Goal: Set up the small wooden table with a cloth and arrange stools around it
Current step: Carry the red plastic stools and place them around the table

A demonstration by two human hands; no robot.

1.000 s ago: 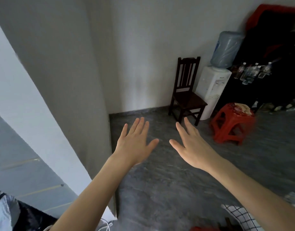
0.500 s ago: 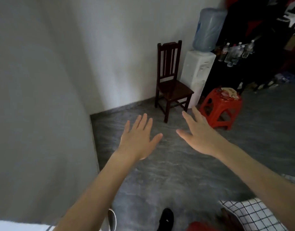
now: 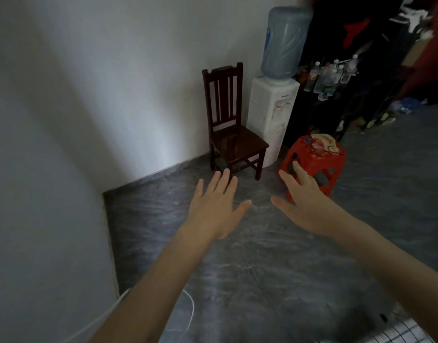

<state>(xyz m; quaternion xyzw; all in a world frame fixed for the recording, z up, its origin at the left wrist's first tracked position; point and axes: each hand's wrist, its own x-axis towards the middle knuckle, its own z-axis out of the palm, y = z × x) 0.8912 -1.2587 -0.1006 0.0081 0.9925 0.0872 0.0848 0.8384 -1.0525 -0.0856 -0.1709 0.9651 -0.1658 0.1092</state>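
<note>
Nearest, at the bottom right edge, a corner of checked cloth (image 3: 408,334) shows, black lines on white; whether it lies on the small wooden table cannot be told, since no table is in view. A thin white cable (image 3: 188,315) trails over the grey floor (image 3: 262,268) at the bottom left, beside the white wall.

Both bare arms reach forward over the floor. The left hand (image 3: 216,206) is spread wide, palm down, holding nothing. The right hand (image 3: 303,199) is also wide open and empty, its fingertips overlapping the near side of the red plastic stool (image 3: 317,162) in the picture; whether they touch it cannot be told.

The stool stands on the floor to the right, with small wrappers or papers (image 3: 322,143) lying loose on its seat. Left of it, against the far wall, is a dark wooden chair (image 3: 234,134). Between them, further back, stands a white water dispenser (image 3: 272,115) with a blue bottle (image 3: 283,43) on top. Small water bottles (image 3: 326,78) sit on a dark rack at far right.

Risks, as a judgement: lifting or tilting the stool would likely spill the loose items off its seat. The cable near the feet could catch a step. Swinging the stool could knock the chair or dispenser beside it.

A small mark sits on the dispenser's front, and the bottles carry labels; none is readable.
</note>
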